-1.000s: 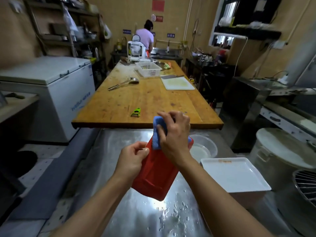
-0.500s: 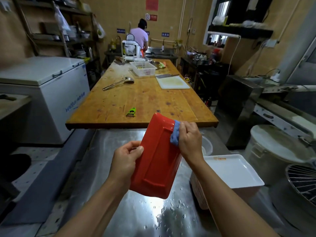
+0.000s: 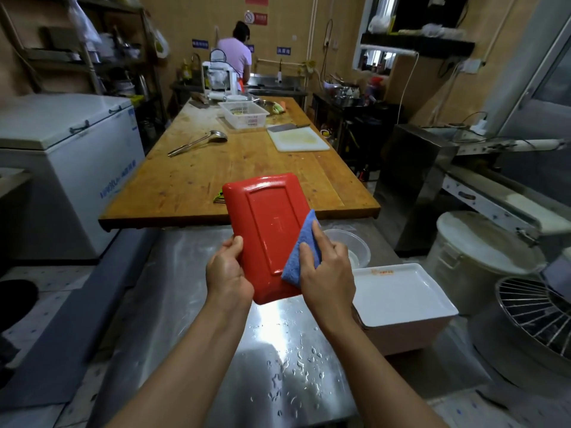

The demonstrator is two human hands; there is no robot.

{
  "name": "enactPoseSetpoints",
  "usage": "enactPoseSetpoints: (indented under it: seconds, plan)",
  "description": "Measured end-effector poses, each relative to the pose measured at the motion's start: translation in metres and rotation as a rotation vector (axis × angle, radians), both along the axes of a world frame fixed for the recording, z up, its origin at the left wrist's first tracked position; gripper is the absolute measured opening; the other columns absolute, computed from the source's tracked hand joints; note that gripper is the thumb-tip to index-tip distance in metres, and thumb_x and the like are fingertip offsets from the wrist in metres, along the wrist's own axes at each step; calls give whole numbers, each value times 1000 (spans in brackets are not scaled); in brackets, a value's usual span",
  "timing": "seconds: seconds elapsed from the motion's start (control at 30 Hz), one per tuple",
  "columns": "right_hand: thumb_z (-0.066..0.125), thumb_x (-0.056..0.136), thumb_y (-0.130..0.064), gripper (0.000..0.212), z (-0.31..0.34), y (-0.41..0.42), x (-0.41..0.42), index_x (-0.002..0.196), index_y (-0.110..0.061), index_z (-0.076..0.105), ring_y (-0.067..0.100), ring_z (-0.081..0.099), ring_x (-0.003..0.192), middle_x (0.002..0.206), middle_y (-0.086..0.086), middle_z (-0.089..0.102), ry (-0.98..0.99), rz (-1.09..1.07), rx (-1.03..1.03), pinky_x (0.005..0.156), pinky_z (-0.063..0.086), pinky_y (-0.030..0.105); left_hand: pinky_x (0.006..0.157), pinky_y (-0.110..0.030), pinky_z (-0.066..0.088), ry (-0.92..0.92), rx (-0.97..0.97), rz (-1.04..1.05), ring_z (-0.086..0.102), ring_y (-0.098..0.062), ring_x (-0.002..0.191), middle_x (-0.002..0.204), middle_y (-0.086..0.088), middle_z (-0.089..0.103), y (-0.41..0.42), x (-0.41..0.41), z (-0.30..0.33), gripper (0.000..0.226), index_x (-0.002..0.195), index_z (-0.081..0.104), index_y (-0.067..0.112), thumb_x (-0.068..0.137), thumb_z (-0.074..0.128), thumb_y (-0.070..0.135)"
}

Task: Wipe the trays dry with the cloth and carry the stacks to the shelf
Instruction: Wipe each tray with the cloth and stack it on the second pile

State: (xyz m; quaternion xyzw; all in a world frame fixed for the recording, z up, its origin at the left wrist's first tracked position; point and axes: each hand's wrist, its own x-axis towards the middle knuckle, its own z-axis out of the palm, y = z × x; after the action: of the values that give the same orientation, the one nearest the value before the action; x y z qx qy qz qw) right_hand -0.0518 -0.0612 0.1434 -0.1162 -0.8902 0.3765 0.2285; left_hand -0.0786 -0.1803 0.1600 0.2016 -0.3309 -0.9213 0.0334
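Clearly mid-wipe: we hold the red tray point(image 3: 268, 233) underside-up above the wet steel counter point(image 3: 278, 359), left hand point(image 3: 227, 273) clamped on its near-left edge, right hand point(image 3: 327, 270) pinching the blue cloth point(image 3: 298, 257) against its right side (white trays point(image 3: 401, 291) wait beside; carrying not started).

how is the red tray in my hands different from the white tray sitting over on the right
The red tray is held up off the steel counter, tilted with its underside towards the camera; the white tray lies flat, face up, on a pinkish tub. The red tray is gripped by the left hand and wiped with the blue cloth; nothing touches the white tray. Both are rectangular with rounded corners.
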Motion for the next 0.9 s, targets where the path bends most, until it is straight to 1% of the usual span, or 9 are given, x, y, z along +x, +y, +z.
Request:
enactPoseSetpoints:
  seconds: [0.1, 0.2, 0.23, 0.33, 0.4, 0.5, 0.6, 0.7, 0.9]
  plan:
    - [59, 88, -38, 48, 0, 11, 0, 134, -32, 50, 14, 55, 100, 105, -2, 51, 94, -32, -260, 83, 42, 23, 80, -44, 50, 15, 15, -50, 60, -19, 75, 77, -5, 64, 9, 1, 1, 20, 79, 53, 16, 96, 46, 8]
    - [69, 82, -33, 47, 4, 27, -3, 126, -22, 60, 9, 61, 99, 111, -2, 63, 130, 15, -432, 90, 51, 28, 93, -47, 46, 61, 38, -207, 58, -22, 83, 82, -8, 60, 3, 0, 1, 14, 89, 55, 11, 96, 43, 7]
    - [70, 80, -32, 47, 6, 33, -4, 125, -21, 61, 7, 63, 95, 108, -5, 64, 124, 41, -454, 86, 54, 27, 91, -43, 48, 83, 38, -275, 59, -21, 82, 81, -9, 59, -2, -1, 2, 13, 92, 55, 8, 95, 42, 8]
    - [75, 76, -28, 48, 15, 51, -13, 121, -18, 63, 3, 66, 87, 101, -8, 66, 84, 147, -492, 76, 57, 24, 58, -27, 56, 131, -59, -418, 63, -15, 61, 68, -4, 62, -18, -9, 8, 16, 89, 56, 11, 93, 43, 18]
    - [77, 74, -22, 44, 23, 62, -18, 116, -17, 66, 6, 68, 83, 97, -8, 67, 52, 215, -508, 74, 58, 25, 57, -30, 57, 128, -118, -448, 65, -18, 66, 74, -7, 65, -26, -17, 14, 18, 91, 57, 14, 93, 43, 25]
    - [78, 72, -15, 36, 35, 77, -23, 107, -19, 69, 12, 69, 84, 96, -4, 68, -11, 310, -499, 75, 57, 30, 62, -34, 58, 59, -133, -462, 64, -22, 78, 86, -11, 64, -40, -29, 21, 27, 99, 59, 15, 93, 44, 36]
    - [76, 74, -10, 27, 47, 90, -26, 99, -20, 69, 6, 67, 80, 98, 1, 68, -73, 432, -480, 67, 55, 18, 59, -31, 58, -27, -155, -567, 68, -18, 64, 75, -7, 69, -51, -34, 23, 44, 95, 66, 9, 92, 45, 48]
    - [71, 79, -6, 18, 55, 92, -29, 94, -15, 70, -1, 64, 72, 92, 2, 69, -53, 465, -389, 63, 50, 11, 57, -25, 56, -60, -214, -652, 67, -12, 56, 68, -2, 71, -46, -34, 22, 41, 82, 71, 12, 94, 47, 42]
    - [56, 91, -17, 27, 43, 84, -30, 117, -16, 64, 9, 51, 108, 122, -1, 56, -65, 402, -73, 92, 40, 23, 51, -21, 54, -85, -133, -446, 65, -7, 49, 57, 2, 68, -37, -34, 11, 25, 83, 62, 15, 97, 47, 28]
